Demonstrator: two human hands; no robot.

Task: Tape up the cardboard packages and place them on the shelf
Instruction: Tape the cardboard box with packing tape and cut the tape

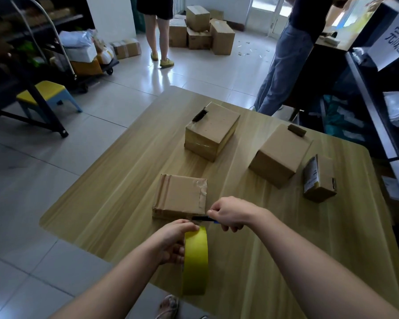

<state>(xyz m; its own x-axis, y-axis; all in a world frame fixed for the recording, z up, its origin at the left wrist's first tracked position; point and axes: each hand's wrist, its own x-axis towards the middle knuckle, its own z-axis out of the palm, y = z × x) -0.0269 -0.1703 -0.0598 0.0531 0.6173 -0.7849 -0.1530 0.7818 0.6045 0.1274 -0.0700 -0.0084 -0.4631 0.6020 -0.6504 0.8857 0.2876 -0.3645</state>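
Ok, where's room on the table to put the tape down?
Bare table left of the nearest box, and the near right corner in front of the small labelled box. Crowded around the left hand and right hand.

head cam, wide-angle, looking fwd and down, close over table point(124, 180)

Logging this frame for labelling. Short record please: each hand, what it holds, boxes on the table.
left hand: grips yellow tape roll, held on edge
right hand: grips slim black-and-blue tool, tip at the near box's corner
near box: flat on table, clear tape on its top right
other boxes: far box, right box, small labelled box, all untouched
shelf: at right edge of view
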